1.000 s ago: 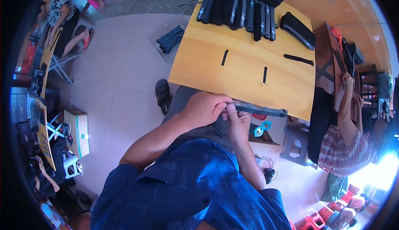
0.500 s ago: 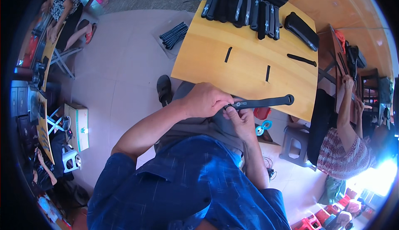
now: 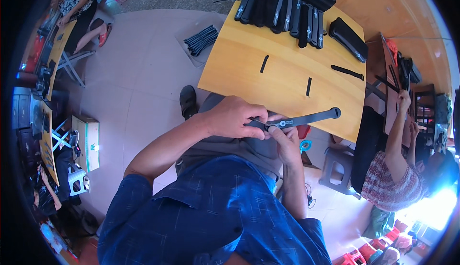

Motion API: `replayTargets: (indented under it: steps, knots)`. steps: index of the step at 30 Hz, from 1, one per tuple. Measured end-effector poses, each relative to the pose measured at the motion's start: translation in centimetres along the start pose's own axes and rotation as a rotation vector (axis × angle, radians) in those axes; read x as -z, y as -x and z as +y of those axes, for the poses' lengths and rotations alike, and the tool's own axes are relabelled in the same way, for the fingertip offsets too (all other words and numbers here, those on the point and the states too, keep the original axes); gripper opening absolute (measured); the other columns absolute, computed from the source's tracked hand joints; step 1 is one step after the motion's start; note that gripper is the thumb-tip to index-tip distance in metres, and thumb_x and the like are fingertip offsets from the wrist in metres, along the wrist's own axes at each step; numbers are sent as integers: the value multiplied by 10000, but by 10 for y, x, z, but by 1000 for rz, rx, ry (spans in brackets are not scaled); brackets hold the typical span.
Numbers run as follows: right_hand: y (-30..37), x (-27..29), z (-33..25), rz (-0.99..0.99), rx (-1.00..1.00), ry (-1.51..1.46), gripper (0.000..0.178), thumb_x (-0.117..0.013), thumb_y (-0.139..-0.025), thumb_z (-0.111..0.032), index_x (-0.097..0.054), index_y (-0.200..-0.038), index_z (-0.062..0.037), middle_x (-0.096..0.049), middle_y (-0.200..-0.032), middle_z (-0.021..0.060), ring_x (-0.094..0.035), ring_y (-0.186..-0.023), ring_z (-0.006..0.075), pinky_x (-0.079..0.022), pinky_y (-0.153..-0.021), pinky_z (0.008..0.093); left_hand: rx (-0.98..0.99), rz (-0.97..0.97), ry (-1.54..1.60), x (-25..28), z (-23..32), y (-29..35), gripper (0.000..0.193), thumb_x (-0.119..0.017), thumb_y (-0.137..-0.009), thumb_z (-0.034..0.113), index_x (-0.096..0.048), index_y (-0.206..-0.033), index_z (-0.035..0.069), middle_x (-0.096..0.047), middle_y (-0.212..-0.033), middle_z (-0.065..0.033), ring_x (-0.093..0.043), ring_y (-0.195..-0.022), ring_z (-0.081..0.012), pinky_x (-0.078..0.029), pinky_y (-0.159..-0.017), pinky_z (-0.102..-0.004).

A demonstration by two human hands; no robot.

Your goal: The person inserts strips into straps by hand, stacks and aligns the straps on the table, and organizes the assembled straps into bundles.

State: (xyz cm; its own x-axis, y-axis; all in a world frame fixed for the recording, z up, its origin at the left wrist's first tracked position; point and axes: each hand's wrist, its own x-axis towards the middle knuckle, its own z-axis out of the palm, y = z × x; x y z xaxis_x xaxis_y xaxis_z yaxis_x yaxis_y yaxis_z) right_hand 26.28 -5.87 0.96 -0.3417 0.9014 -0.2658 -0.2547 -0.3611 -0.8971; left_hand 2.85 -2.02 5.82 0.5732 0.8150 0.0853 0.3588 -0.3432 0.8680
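Note:
A dark grey strap (image 3: 314, 118) with light printing and a slot in its rounded far end lies across my two hands above my lap, just off the near edge of the table. My left hand (image 3: 237, 117) pinches the strap's left part between thumb and fingers. My right hand (image 3: 287, 144) grips it beside the printing, thumb on top. The short end between the hands is partly hidden by my fingers. On the wooden table (image 3: 230, 76) lie two short black strips, a left one (image 3: 264, 64) and a right one (image 3: 308, 87), and a loose black strap (image 3: 347, 72).
Rows of dark straps (image 3: 278, 11) fill the table's far side, beside a thick strap bundle (image 3: 348, 40). More straps lie in a clear bin (image 3: 201, 41) on the floor. A grey stool (image 3: 337, 169) and a seated co-worker (image 3: 395, 179) are at right; a carton (image 3: 86, 143) stands left.
My left hand has shifted slightly left along the strap, and more of the strap's short end now shows between my hands. The strap's far end stays to the right.

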Motion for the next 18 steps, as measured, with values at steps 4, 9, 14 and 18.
replayTargets:
  steps: [4, 9, 14, 18]
  knots:
    - [6, -1, -8, -150, -20, 89, 229, -667, -1009, -90, -624, -1204, 20, -691, -962, 52, -661, -885, 128, -531, -820, 283, -165, -48, -105, 6, -4, 2, 316, -873, -796, 360, -698, -897, 117, -693, -748, -57, -683, -667, -265, -494, -610, -370]
    - [4, 15, -12, -437, -129, 154, 206, -697, -1013, -141, -643, -1148, 5, -666, -965, 46, -637, -902, 121, -516, -815, 280, -341, -160, -221, 10, 16, 4, 200, -775, -895, 291, -678, -873, 118, -692, -714, -58, -691, -637, -262, -506, -574, -389]
    - [6, 5, -31, -563, -97, 255, 157, -698, -1011, -154, -660, -1056, -9, -652, -918, 33, -615, -849, 126, -494, -770, 282, -410, -263, -301, -3, 17, 13, 132, -700, -907, 191, -632, -826, 112, -676, -691, -79, -668, -595, -299, -497, -514, -409]
    - [10, 31, -16, -699, -93, 741, 193, -695, -959, -170, -664, -885, 6, -599, -722, 56, -577, -681, 140, -455, -636, 320, -419, -347, -166, -1, 13, 9, 158, -701, -871, 147, -601, -761, 94, -630, -636, -94, -629, -553, -319, -460, -490, -406]
